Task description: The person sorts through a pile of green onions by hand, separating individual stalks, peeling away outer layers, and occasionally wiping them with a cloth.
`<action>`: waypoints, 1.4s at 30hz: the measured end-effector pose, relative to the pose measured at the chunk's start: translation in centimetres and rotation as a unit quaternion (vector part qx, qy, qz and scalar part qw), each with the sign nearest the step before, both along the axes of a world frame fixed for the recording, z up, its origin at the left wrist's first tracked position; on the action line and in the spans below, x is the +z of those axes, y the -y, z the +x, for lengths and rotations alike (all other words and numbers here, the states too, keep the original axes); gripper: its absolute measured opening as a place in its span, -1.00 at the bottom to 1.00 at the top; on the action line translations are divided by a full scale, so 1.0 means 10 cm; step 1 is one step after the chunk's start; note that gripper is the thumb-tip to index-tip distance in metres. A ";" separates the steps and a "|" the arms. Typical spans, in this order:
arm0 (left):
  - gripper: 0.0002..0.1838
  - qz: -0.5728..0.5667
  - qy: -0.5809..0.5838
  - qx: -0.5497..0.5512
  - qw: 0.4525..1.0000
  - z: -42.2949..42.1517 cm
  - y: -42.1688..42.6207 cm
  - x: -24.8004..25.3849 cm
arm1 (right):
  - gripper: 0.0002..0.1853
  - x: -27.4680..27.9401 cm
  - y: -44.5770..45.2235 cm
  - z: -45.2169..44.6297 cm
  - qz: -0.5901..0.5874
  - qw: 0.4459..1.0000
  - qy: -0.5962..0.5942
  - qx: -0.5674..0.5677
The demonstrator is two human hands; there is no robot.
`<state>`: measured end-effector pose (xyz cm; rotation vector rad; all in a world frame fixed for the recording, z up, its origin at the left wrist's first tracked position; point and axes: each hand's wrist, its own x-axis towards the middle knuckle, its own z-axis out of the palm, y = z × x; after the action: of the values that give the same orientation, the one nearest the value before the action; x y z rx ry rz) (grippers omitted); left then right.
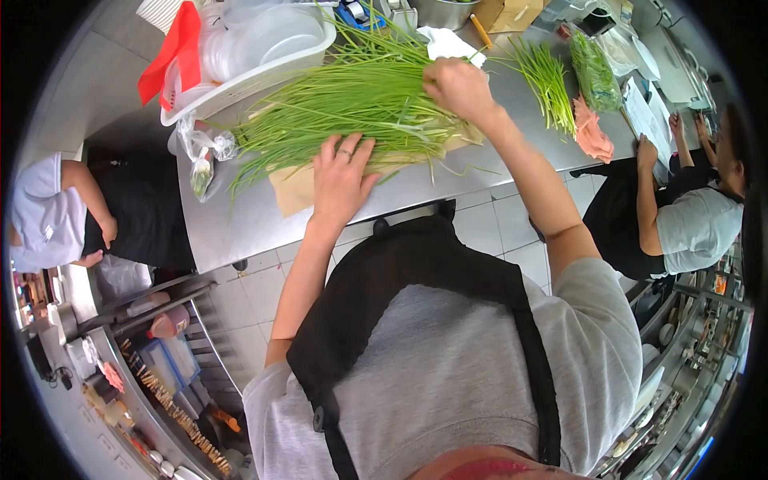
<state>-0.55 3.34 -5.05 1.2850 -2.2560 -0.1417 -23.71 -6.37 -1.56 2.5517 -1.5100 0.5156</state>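
A wide heap of long green chives (344, 112) is spread on brown paper (292, 189) over the metal table. My left hand (342, 178) rests on the near side of the heap, fingers stretched out, a ring on one of them. At the heap's right end, my right hand (460, 90) is closed, with its fingers curled down among the stalks; the fingertips are hidden. Just behind that hand lies a crumpled white paper (452, 46). A smaller bunch of chives (546, 86) lies apart to the right.
A white basket (248, 90) of plastic containers, a red strip (174, 54) and a knotted plastic bag (203, 158) are at the left. Bagged greens (594, 72) and a pink cloth (590, 132) lie right. People stand at both ends; one is by a clipboard (646, 116).
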 end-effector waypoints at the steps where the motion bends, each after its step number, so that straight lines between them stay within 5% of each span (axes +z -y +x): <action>1: -0.47 0.024 0.017 0.005 1.000 0.00 0.00 -0.02 | -0.86 0.05 0.05 -0.03 0.006 1.000 0.005 -0.026; 7: -0.54 -0.012 0.002 0.005 1.000 0.03 0.00 -0.05 | -0.89 0.20 0.07 -0.02 -0.037 0.997 0.066 0.027; 10: -0.64 -0.019 -0.023 0.034 0.999 0.08 0.00 -0.12 | -0.95 0.24 -0.11 0.08 0.056 0.993 0.007 0.103; 12: -0.67 -0.011 -0.018 0.032 0.999 0.10 -0.01 -0.15 | -0.92 0.21 -0.23 0.18 0.197 0.964 -0.163 0.067; 15: -0.68 0.010 -0.012 0.029 0.999 0.12 0.00 -0.13 | -0.90 -0.19 -0.21 0.16 0.077 0.984 -0.161 0.029; 19: -0.56 0.014 -0.025 0.043 0.999 0.08 -0.02 -0.06 | -0.91 -0.08 -0.27 0.17 0.112 0.985 -0.132 0.015; 23: -0.50 0.020 -0.014 0.036 0.999 0.10 -0.02 -0.06 | -0.92 0.50 -0.10 0.00 0.033 0.998 0.013 0.056; 29: -0.53 0.021 0.013 -0.003 1.000 0.14 0.08 0.13 | -0.88 1.18 0.01 -0.18 0.215 0.929 0.302 0.004; 31: -0.57 0.159 -0.159 -0.056 0.973 0.16 0.15 0.36 | -0.88 1.14 -0.01 -0.14 0.242 0.919 0.309 0.034; 35: -0.64 0.213 -0.358 -0.064 0.907 0.02 0.43 0.67 | -0.89 1.00 -0.05 0.00 0.300 0.894 0.327 0.059; 37: -0.70 0.312 -0.566 -0.055 0.761 -0.09 0.52 0.88 | -0.90 0.97 -0.11 0.11 0.324 0.878 0.346 0.070; 42: -0.74 0.279 -0.645 -0.061 0.709 -0.26 0.60 0.79 | -0.92 0.78 -0.13 0.24 0.322 0.882 0.337 0.069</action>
<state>-3.12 -2.68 2.80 0.7618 -1.0092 -1.3818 -21.32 -5.04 6.27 3.2008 -1.9826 1.2036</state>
